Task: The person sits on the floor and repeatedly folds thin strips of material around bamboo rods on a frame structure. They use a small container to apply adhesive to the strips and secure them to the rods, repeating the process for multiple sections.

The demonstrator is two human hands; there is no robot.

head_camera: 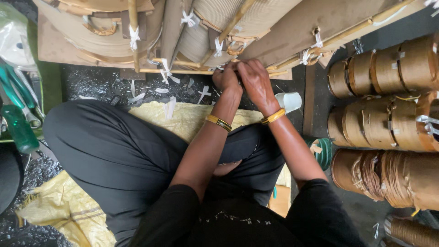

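sitting cross-legged on a yellow sack, the person reaches fwd w/ both hands to the lower edge of a big winding assembly made of tan coil layers, brown pressboard and bamboo-like sticks tied w/ white tape knots. left hand and right hand meet side by side, touching, at one spot on the horizontal stick that runs along the assembly's bottom edge. both are curled shut in a pinch on sthg small there, prob a white tie at that stick; the thing itself is hidden under the fingers, so can't say for sure. gold bangles sit on both wrists.

key relation: the stick's long axis runs left-right across the view, square to the forearms, and the tie point lies straight ahead of the body, just above the knuckles. left hand is slightly farther in and closer to the knot; right hand overlaps it from the right side and sits a bit higher over the top.

more tape knots sit along the sticks above. white tape scraps litter the dark floor betw. knees and assembly. a white roll lies just right of the right wrist. copper-coloured coils stack at far right, well apart. green-handled tools lie at far left.
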